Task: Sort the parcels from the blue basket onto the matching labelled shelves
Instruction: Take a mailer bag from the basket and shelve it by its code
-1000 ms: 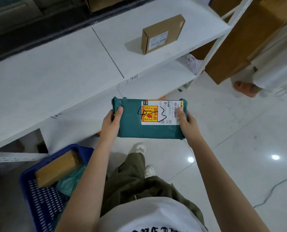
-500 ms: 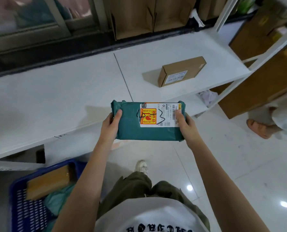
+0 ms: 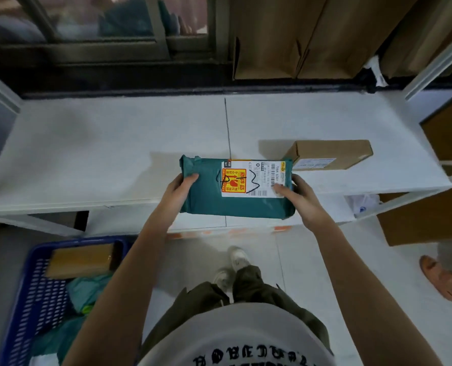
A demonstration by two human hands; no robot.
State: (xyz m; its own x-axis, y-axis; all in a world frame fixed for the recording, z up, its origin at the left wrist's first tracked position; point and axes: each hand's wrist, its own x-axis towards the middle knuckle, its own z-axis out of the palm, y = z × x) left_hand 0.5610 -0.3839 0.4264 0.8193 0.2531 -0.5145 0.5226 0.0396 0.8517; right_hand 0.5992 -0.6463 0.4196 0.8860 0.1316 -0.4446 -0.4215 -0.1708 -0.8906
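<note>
A teal-wrapped parcel (image 3: 206,192) with a white shipping label and an orange sticker hangs over the front edge of the white shelf (image 3: 101,154). My left hand (image 3: 180,188) grips its left end, thumb on top. Its right end sits in my right hand (image 3: 297,196), whose thumb lies on the label. The blue basket (image 3: 39,294) stands on the floor at the lower left, holding a brown cardboard box (image 3: 81,260) and teal bags (image 3: 87,289).
A small brown box (image 3: 330,153) lies on the shelf just right of the parcel. Tall cardboard boxes (image 3: 298,35) stand behind the shelf and another (image 3: 425,220) at the right. Someone's sandalled foot (image 3: 441,277) is on the floor at far right. A lower shelf board (image 3: 130,220) shows beneath.
The view has swung to face the shelf squarely. The parcel, held in both hands throughout, has come forward over the shelf's front edge beside the small brown box.
</note>
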